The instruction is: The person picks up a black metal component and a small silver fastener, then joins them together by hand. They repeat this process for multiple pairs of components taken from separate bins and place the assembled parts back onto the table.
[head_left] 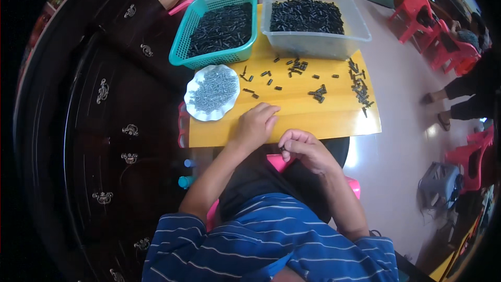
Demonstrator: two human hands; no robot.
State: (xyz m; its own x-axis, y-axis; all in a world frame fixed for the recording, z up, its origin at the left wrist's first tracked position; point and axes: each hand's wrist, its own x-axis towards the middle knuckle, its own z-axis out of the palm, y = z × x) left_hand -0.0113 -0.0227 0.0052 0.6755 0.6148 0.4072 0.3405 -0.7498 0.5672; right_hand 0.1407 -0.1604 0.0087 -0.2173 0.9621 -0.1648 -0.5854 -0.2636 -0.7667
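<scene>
My right hand (308,151) is just off the table's near edge, its thumb and fingers pinched on a small black plastic part (282,149). To its left, my left hand (255,125) rests over the near edge of the yellow tabletop (302,117), fingers bent, thumb apart, with nothing visible in it. A white scalloped plate (190,105) beside that hand carries many small clear or silvery pieces (214,90). Small black parts (278,88) lie loose ahead of my hands. A little cluster of them (318,94) sits to the right.
At the back stand a teal mesh basket (180,58) and a clear plastic bin (313,46), both full of black parts. More black pieces (360,86) line the right edge. Dark drawers (125,94) rise on the left. Red chairs (417,15) and other people are beyond.
</scene>
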